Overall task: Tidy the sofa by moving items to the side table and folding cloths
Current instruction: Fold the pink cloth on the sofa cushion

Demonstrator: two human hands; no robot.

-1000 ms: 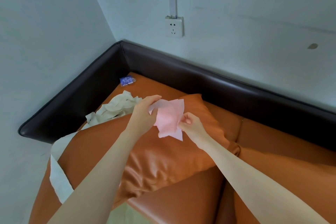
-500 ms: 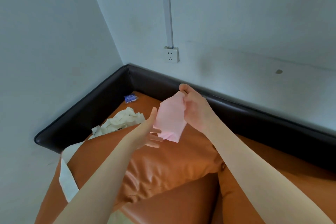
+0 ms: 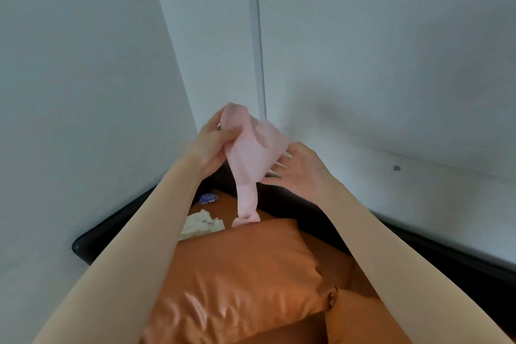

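Left fingers: thumb and fingers of the left hand point(image 3: 213, 145) are curled and pinch the upper end of a thin pale pink cloth point(image 3: 252, 159).
Right fingers: the fingers of the right hand point(image 3: 300, 169) are straight and spread, their tips reaching under the cloth's right side; actual contact cannot be confirmed.
Pink cloth: held in the air in front of the wall corner, bunched at the top, hanging down in a narrow strip whose twisted lower end shows just above the far edge of the cushion.
Cushion: a glossy orange leather cushion point(image 3: 240, 282) lies on the sofa seat below both forearms.
Sofa: an orange leather seat with a dark brown padded rim point(image 3: 111, 227) set into the corner of two pale walls.
Cream cloth: a crumpled cream-coloured cloth point(image 3: 202, 223) lies on the seat near the far left corner, just beyond the cushion.
Blue item: a small blue and white packet point(image 3: 208, 198) lies in the far corner of the seat, close to the rim; detail too blurred to identify.
Wall: a white vertical conduit strip point(image 3: 257, 36) runs down behind the raised cloth.
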